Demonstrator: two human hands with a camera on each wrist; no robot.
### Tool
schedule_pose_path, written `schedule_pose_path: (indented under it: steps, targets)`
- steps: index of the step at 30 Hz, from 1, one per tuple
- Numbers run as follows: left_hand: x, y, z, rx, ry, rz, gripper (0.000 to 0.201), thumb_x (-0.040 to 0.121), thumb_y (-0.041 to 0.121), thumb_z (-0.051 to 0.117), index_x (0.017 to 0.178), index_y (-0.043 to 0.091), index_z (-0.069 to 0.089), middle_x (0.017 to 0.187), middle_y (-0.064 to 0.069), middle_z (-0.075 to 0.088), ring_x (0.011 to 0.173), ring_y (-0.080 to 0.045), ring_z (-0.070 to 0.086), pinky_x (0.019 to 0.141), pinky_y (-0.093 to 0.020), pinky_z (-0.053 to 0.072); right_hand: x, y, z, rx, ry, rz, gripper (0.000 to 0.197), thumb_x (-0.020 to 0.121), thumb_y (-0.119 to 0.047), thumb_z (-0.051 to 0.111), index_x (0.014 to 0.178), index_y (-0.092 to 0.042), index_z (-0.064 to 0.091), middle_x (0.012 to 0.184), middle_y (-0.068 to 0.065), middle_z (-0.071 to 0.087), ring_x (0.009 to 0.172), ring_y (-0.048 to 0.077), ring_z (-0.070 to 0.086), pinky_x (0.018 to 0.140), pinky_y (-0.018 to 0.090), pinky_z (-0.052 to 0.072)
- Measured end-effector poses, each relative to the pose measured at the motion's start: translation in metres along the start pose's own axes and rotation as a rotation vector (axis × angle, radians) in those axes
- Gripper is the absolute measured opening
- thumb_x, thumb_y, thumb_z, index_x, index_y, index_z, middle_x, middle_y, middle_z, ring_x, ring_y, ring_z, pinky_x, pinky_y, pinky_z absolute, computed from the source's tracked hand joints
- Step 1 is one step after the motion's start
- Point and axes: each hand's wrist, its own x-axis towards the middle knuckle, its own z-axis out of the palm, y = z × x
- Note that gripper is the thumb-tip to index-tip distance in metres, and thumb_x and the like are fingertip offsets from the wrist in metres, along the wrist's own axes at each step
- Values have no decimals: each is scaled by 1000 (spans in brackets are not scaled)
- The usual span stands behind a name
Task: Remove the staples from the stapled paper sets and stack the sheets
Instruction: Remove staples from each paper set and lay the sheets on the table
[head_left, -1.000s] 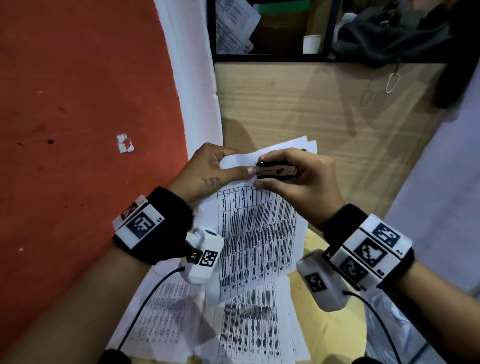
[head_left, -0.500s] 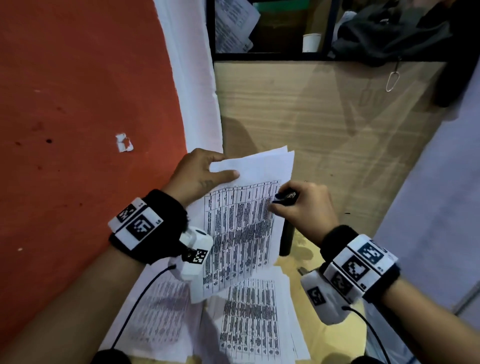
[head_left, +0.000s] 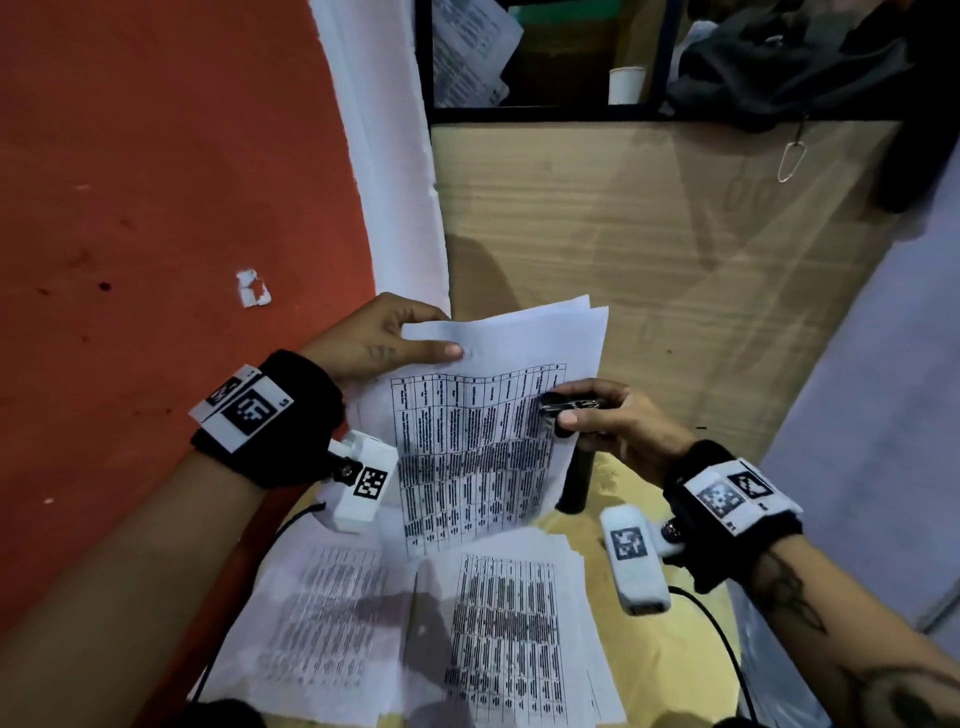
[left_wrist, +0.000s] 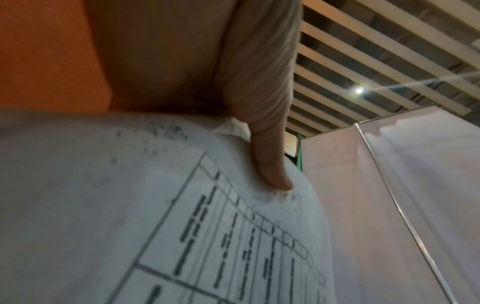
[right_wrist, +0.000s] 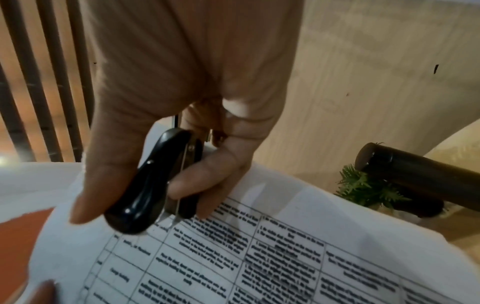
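Note:
My left hand (head_left: 415, 338) holds a set of printed table sheets (head_left: 483, 441) by its top left corner, thumb on top. In the left wrist view the thumb (left_wrist: 270, 164) presses on the paper (left_wrist: 130, 205). My right hand (head_left: 563, 410) grips a black staple remover (head_left: 576, 403) at the set's right edge. In the right wrist view the staple remover (right_wrist: 153, 185) points its metal tips down onto the top sheet (right_wrist: 259, 257). Two piles of printed sheets lie on the table below, a left pile (head_left: 311, 623) and a right pile (head_left: 519, 634).
A black cylinder (head_left: 576, 478) stands on the yellow table (head_left: 675, 649) under the held set. A wooden panel (head_left: 649, 234) rises behind, with a paper cup (head_left: 626, 85) and a dark bag (head_left: 779, 67) above it. A torn paper scrap (head_left: 253, 287) sits on the red surface at left.
My right hand has carried the staple remover from the set's top left corner, beside the left thumb, down to its right edge. The left hand keeps its hold on the corner.

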Motion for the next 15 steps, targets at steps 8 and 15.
schedule_pose_path:
  steps: [8,15]
  targets:
    - [-2,-48,-52,-11,539,-31,23,82,17,67,60,23,62,46,19,58,46,10,50,51,-5,35,-12,-12,-34,125,93,-116,81,10,-38,94,84,-14,72,74,-3,73,56,5,67,43,12,47]
    - [-20,-74,20,-622,282,-350,44,79,42,69,106,10,54,72,11,68,68,-4,64,69,-22,47,-17,-12,-36,138,19,-121,67,12,-40,94,74,-23,77,70,-6,72,58,2,66,44,9,47]
